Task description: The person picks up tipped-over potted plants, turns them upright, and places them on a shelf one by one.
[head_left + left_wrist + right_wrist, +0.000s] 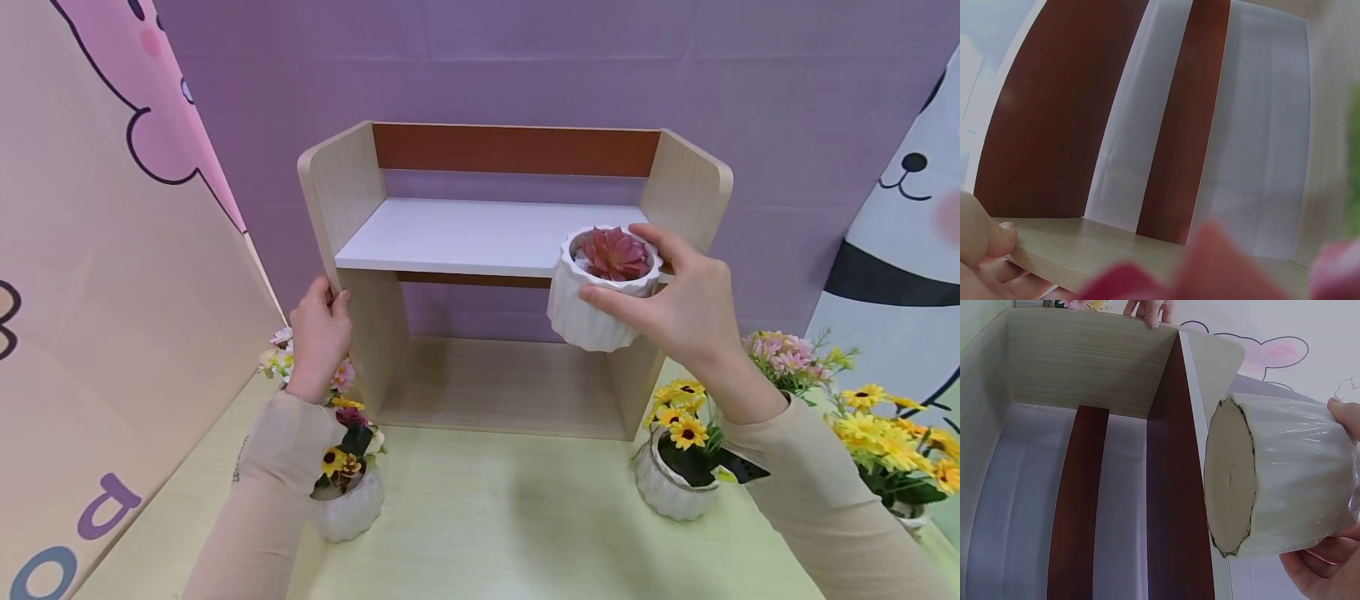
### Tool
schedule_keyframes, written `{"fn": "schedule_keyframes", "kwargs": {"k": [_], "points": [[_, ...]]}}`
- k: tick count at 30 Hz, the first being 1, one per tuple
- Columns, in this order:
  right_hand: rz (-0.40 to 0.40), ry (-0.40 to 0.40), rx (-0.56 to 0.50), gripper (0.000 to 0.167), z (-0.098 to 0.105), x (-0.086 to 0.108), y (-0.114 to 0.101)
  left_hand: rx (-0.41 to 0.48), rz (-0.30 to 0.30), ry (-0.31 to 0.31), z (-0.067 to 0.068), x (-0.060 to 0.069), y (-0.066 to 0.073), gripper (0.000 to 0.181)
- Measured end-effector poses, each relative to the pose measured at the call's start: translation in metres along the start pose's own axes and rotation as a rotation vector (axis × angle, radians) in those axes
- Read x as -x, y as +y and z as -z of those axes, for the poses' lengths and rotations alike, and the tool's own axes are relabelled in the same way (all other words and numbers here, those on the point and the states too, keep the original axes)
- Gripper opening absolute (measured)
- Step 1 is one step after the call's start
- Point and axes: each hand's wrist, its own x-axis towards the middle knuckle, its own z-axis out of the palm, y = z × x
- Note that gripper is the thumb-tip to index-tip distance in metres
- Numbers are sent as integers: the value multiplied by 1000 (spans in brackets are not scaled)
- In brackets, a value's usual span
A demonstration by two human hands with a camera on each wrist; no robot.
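A white ribbed pot (pixel 592 312) with a red succulent (pixel 615 254) is held up by my right hand (pixel 686 304), thumb on the near side and fingers on the far rim, in front of the white shelf board's (pixel 480 237) right part. The right wrist view shows the pot's underside (pixel 1230 478) beside the board's edge. My left hand (pixel 322 333) pinches the front edge of the wooden shelf unit's left side panel (pixel 345 192); in the left wrist view its thumb (pixel 1000 237) lies on that edge.
On the table (pixel 480 517), a white pot of mixed flowers (pixel 348 504) stands at left, partly behind my left forearm. A pot with small sunflowers (pixel 675 483) stands right of the unit. Pink flowers (pixel 791 358) and yellow flowers (pixel 892 442) are further right.
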Motion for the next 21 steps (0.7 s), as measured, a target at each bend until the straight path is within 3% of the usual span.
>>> {"fn": "schedule_keyframes", "kwargs": {"k": [21], "points": [[-9,37,-7,63,-3,-29,-13,14,0,-9,-2,0,-1,30]]}}
